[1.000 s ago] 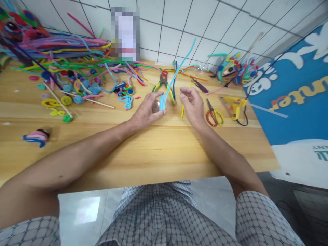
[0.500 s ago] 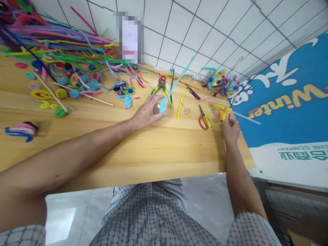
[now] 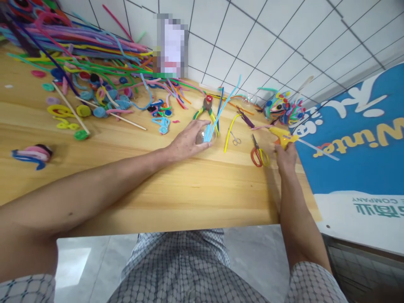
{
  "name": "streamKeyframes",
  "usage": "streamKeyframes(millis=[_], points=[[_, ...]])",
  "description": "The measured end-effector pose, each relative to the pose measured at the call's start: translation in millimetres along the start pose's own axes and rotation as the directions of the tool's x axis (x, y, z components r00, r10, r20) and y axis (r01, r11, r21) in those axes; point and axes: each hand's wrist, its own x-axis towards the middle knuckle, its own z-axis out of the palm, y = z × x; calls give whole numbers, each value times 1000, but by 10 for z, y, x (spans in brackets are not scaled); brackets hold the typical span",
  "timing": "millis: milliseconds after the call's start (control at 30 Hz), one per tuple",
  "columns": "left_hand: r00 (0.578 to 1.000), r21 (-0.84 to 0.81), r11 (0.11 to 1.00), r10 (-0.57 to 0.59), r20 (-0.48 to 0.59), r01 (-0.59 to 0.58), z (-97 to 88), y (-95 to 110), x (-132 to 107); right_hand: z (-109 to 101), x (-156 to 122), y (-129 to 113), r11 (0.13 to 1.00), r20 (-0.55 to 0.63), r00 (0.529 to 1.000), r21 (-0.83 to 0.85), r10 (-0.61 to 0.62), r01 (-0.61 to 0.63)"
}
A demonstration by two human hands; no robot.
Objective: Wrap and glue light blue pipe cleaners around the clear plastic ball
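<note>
My left hand [image 3: 191, 141] is closed around a clear plastic ball [image 3: 202, 135], with light-blue pipe cleaners [image 3: 224, 105] against it; one long end sticks up to the right. Behind that hand lie pliers [image 3: 207, 107] with green and yellow handles. My right hand [image 3: 286, 156] grips a yellow hot glue gun [image 3: 282, 135] by its handle at the table's right side. A clear glue stick [image 3: 318, 149] juts out from the gun's back. Just left of the right hand are scissors [image 3: 259, 155] with red and yellow handles.
Small metal scissors [image 3: 235, 139] and a yellow pipe cleaner [image 3: 231, 131] lie between my hands. Two decorated balls [image 3: 277, 106] stand at the back right. Pipe cleaner bundles [image 3: 78, 46] and wooden sticks [image 3: 71, 108] fill the back left. A tiled wall [image 3: 240, 38] rises behind.
My right hand has closed around the glue gun's handle, and the gun has turned and shifted slightly. My left hand still holds the ball. The whole view has shifted a little.
</note>
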Motion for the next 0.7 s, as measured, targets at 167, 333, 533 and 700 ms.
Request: streamKeyframes(millis=[167, 333, 533, 700], points=[[1000, -5, 1000, -21, -5, 21, 1, 29, 10, 56, -411, -782, 970, 97, 990, 227, -106, 82], [998, -6, 998, -61, -4, 61, -5, 89, 15, 172, -811, -1431, 931, 171, 962, 333, -212, 146], [994, -36, 994, -106, 18, 107, -5, 169, 22, 261, -952, -1609, 922, 186, 956, 355, -229, 151], [995, -55, 994, -99, 10, 99, 20, 149, 24, 297, -973, -1584, 927, 173, 963, 349, -207, 136]])
